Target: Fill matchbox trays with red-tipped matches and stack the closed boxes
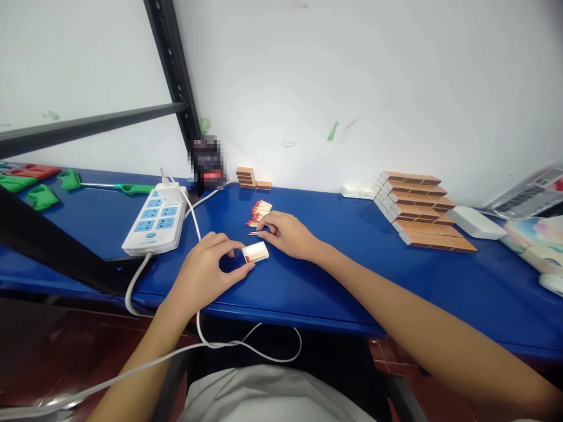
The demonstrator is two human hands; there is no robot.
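A small white matchbox tray point(263, 248) lies on the blue tabletop with a few red-tipped matches point(257, 256) inside. My left hand point(210, 266) grips its left end between thumb and fingers. Just beyond the tray, my right hand point(285, 233) pinches matches point(252, 234) whose red heads point left; how many is too small to tell. A loose pile of red-headed matches point(260, 210) lies right behind my right fingertips.
A white power strip point(153, 220) with cables stands left, near a black metal frame point(176, 70). Small boxes point(245, 176) are stacked at the back. Stepped rows of brown-sided boxes point(422, 214) stand right, beside a white block point(477, 223). Green-handled lighters point(132, 189) lie far left.
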